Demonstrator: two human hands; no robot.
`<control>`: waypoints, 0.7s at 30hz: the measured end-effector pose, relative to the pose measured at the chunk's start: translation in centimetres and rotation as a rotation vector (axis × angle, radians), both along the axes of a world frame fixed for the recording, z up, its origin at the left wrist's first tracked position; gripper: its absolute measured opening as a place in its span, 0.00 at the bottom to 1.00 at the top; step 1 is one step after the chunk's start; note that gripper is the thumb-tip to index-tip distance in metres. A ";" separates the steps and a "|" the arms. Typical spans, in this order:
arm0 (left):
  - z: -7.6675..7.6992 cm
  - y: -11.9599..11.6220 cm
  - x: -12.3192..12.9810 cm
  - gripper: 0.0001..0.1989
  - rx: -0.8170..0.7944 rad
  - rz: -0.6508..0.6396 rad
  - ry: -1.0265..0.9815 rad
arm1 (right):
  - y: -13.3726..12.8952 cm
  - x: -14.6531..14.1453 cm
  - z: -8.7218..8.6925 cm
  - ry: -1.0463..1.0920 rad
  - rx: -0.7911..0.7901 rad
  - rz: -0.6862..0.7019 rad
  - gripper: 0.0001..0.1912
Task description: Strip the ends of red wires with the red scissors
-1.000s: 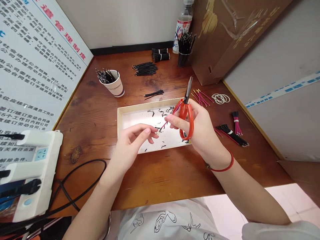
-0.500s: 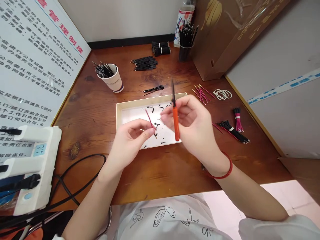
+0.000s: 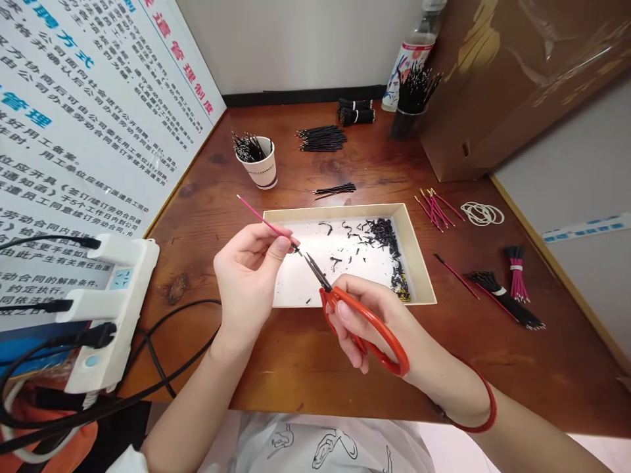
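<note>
Between thumb and fingers, my left hand (image 3: 251, 266) pinches a thin pink wire (image 3: 259, 215). One end of the wire points up and left; the other, with a black piece on it, sticks out past my fingertips. My right hand (image 3: 365, 315) grips a pair of red-handled scissors (image 3: 379, 335). Their blades are slightly apart, with the tips close to the wire's black end; whether they touch it I cannot tell. Both hands are over the front of a shallow cream box (image 3: 426, 289), where black scraps (image 3: 387, 240) lie, heaped at its right side.
Behind the box stand a paper cup (image 3: 261, 172) of black wires and a dark cup (image 3: 408, 123) of more. Loose pink wires (image 3: 434, 210), rubber bands (image 3: 482, 213) and tied bundles (image 3: 503, 302) lie right. A power strip (image 3: 116, 315) with cables is left.
My right hand has turned the scissors from upright to pointing at the wire, gripping their handles, blades parted. The view has shifted, so the table's things appear further right.
</note>
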State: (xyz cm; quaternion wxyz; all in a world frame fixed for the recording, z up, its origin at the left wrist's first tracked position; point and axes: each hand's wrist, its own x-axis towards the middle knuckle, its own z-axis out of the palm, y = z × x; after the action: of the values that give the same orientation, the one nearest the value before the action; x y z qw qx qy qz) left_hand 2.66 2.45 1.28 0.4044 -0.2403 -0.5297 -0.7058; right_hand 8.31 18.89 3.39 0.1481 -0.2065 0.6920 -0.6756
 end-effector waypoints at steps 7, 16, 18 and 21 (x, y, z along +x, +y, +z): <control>0.0 0.2 0.3 0.03 -0.021 0.009 -0.030 | 0.1 -0.2 0.0 -0.002 0.011 0.007 0.19; 0.3 0.5 1.0 0.03 -0.078 0.172 0.058 | 0.1 0.2 0.3 -0.007 0.058 -0.051 0.18; 0.2 0.5 1.0 0.04 -0.080 0.197 0.073 | 0.1 0.2 0.3 -0.007 0.063 -0.059 0.18; 0.1 0.5 1.0 0.05 -0.086 0.215 0.094 | 0.2 0.2 0.3 -0.007 0.072 -0.064 0.18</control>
State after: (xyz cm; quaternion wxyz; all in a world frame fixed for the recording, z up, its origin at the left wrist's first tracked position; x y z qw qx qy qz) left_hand 3.68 2.99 1.42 0.4915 -0.2324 -0.5625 -0.6230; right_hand 8.50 19.09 3.67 0.1361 -0.1764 0.7215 -0.6555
